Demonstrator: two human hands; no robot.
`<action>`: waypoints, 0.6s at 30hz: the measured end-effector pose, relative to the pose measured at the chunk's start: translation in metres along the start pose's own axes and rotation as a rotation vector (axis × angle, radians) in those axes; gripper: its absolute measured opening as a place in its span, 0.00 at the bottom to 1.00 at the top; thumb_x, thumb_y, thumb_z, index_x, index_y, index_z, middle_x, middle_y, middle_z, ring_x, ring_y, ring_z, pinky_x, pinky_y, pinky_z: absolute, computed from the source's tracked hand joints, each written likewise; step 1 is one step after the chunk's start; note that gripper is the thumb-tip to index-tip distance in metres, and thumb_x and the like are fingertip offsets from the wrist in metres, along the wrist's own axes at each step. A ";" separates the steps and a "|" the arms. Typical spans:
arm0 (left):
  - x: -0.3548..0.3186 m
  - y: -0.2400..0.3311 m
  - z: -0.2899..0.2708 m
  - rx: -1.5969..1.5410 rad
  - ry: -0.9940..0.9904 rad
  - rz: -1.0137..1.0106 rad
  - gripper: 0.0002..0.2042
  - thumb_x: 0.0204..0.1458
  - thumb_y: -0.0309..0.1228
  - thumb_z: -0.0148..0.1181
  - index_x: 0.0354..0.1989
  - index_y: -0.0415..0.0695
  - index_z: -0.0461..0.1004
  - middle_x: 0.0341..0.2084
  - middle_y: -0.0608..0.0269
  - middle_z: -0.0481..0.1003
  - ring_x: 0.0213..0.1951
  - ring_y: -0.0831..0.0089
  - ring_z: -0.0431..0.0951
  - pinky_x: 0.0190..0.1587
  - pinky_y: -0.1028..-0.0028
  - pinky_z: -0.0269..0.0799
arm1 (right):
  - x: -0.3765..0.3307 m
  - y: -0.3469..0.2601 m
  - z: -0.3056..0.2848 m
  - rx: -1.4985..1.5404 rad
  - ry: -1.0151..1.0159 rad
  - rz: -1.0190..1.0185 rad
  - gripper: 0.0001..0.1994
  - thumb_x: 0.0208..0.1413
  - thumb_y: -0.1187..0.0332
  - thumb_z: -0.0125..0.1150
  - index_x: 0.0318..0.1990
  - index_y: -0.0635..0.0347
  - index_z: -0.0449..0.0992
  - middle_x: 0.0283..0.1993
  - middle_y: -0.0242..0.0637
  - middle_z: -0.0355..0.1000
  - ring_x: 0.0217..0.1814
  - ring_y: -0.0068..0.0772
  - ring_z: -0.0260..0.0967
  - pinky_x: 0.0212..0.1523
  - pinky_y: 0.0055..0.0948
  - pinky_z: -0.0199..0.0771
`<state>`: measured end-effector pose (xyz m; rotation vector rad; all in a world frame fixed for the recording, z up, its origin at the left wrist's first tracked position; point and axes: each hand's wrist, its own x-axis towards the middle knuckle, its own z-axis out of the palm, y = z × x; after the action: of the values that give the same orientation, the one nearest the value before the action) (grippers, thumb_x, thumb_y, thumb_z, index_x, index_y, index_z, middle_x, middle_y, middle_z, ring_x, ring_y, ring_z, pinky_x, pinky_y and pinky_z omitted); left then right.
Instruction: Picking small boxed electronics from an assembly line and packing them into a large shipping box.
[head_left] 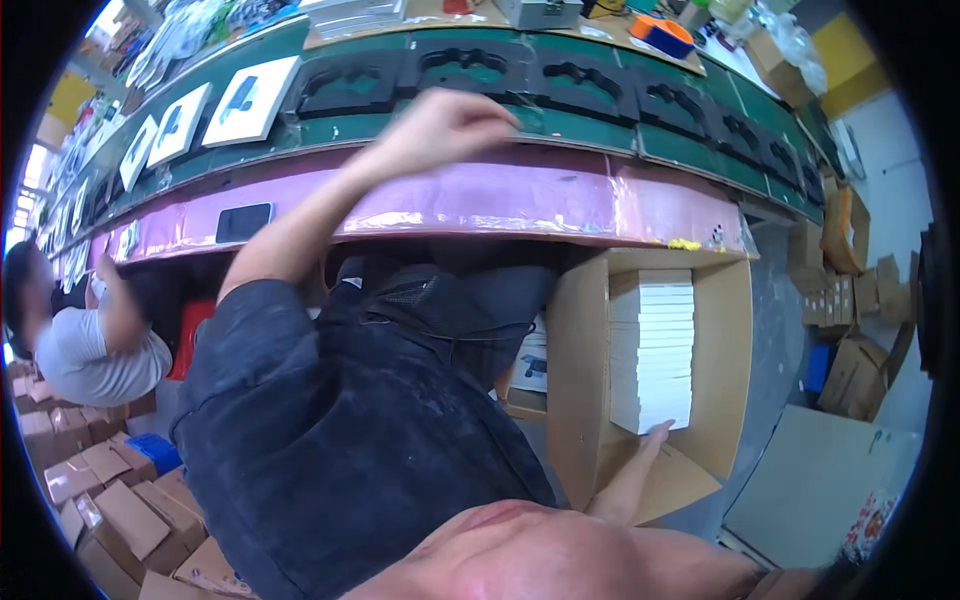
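Observation:
My left hand point(440, 135) is raised over the bench's front edge, slightly blurred, its fingers curled in and nothing visible in them. Just beyond it, a black tray with a shaped cutout point(465, 85) lies on the green bench top point(340, 128). Down on the right, my right hand point(657, 436) reaches into an open cardboard carton point(580, 380). Its fingers look stretched out against the near end of a row of white flat boxes point(652, 350) packed on edge. The undersides of those fingers are hidden.
More black trays point(675, 108) continue rightward along the bench; white printed boxes point(250, 100) lean at left. A phone point(244, 222) rests on the pink front ledge point(500, 200). A person in grey point(100, 350) works at far left, near stacked cartons point(130, 515). A flat board point(820, 480) lies right of the carton.

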<state>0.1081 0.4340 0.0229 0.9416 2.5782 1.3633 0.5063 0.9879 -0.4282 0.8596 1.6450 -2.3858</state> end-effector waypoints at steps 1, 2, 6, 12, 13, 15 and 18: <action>0.005 -0.021 -0.026 0.143 0.139 -0.009 0.14 0.59 0.36 0.59 0.47 0.41 0.80 0.40 0.56 0.82 0.41 0.69 0.82 0.47 0.70 0.76 | -0.001 0.001 -0.003 0.013 0.028 0.000 0.36 0.66 0.40 0.43 0.69 0.62 0.56 0.67 0.45 0.63 0.65 0.48 0.64 0.59 0.54 0.69; 0.001 -0.056 -0.062 0.265 0.265 -0.034 0.15 0.59 0.38 0.58 0.46 0.41 0.81 0.40 0.55 0.82 0.41 0.67 0.82 0.46 0.69 0.76 | 0.001 -0.004 -0.003 0.009 0.035 0.015 0.36 0.66 0.40 0.43 0.69 0.62 0.56 0.67 0.45 0.63 0.65 0.48 0.64 0.59 0.54 0.69; -0.055 -0.185 -0.228 1.015 0.531 -0.404 0.25 0.54 0.49 0.60 0.48 0.38 0.78 0.45 0.44 0.79 0.47 0.53 0.79 0.52 0.60 0.73 | 0.010 -0.038 0.011 -0.020 0.072 0.062 0.36 0.66 0.40 0.42 0.69 0.61 0.57 0.67 0.45 0.63 0.65 0.48 0.64 0.60 0.54 0.69; -0.112 -0.240 -0.291 0.772 0.162 -1.156 0.45 0.50 0.67 0.52 0.46 0.25 0.77 0.43 0.35 0.78 0.47 0.46 0.80 0.44 0.56 0.77 | -0.002 -0.054 0.011 0.003 0.232 0.113 0.35 0.66 0.40 0.42 0.69 0.60 0.57 0.67 0.44 0.63 0.65 0.47 0.64 0.60 0.54 0.68; -0.118 -0.236 -0.294 0.704 0.182 -1.180 0.45 0.48 0.68 0.55 0.43 0.24 0.77 0.39 0.39 0.79 0.40 0.50 0.82 0.34 0.57 0.78 | -0.003 -0.059 0.012 0.006 0.260 0.121 0.35 0.66 0.40 0.42 0.69 0.60 0.57 0.67 0.44 0.63 0.65 0.47 0.64 0.60 0.54 0.68; -0.136 -0.243 -0.301 0.664 0.238 -1.119 0.45 0.45 0.69 0.58 0.39 0.24 0.78 0.34 0.43 0.79 0.34 0.55 0.81 0.26 0.61 0.76 | -0.005 -0.067 0.009 0.013 0.322 0.137 0.35 0.66 0.41 0.42 0.69 0.59 0.57 0.68 0.44 0.63 0.65 0.47 0.64 0.61 0.54 0.68; -0.162 -0.252 -0.320 0.767 0.241 -1.133 0.48 0.39 0.75 0.58 0.35 0.27 0.80 0.27 0.46 0.79 0.33 0.59 0.80 0.35 0.62 0.73 | -0.012 -0.086 0.005 0.022 0.436 0.159 0.35 0.66 0.41 0.42 0.69 0.59 0.58 0.68 0.44 0.63 0.66 0.47 0.64 0.61 0.54 0.68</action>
<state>0.0097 0.0085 -0.0126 -0.7232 2.9292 0.1772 0.4798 1.0159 -0.3498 1.5398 1.6045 -2.2210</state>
